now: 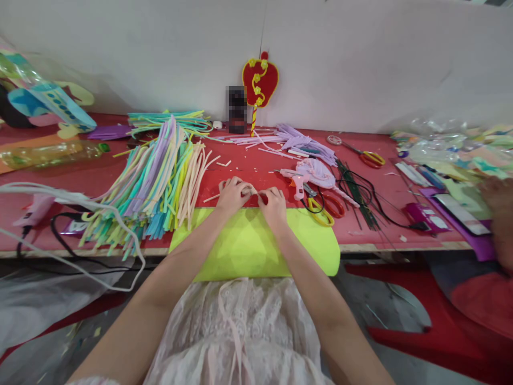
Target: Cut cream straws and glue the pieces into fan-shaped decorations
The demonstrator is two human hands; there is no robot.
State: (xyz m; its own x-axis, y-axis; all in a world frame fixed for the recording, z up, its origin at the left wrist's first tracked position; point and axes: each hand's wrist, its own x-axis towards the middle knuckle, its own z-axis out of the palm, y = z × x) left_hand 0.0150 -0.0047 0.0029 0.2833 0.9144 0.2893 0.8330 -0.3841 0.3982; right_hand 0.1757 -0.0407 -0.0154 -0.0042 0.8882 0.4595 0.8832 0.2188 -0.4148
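Both hands meet at the table's front edge, over a bright yellow-green sheet point(256, 248). My left hand point(234, 193) is closed, pinching a cream pipe cleaner point(253, 189). At the other side of this piece, my right hand point(273, 204) has its fingertips closed on it as well. Most of the pipe cleaner is hidden by the fingers. To the left lies a large pile of pastel pipe cleaners point(146, 176), with loose cream pipe cleaners point(195, 182) along its near side. Right of my hands sit a pink glue gun point(297, 181), yellow-handled scissors point(320, 214) and red-handled scissors point(333, 204).
A red and yellow fan-shaped decoration point(260, 83) stands at the wall. Lilac pipe cleaners point(304, 140), dark green stems point(355, 192) and a black cable point(372, 190) lie rightward. A white cable point(132, 235) hangs over the left edge. Another person's arm point(500, 219) is at far right.
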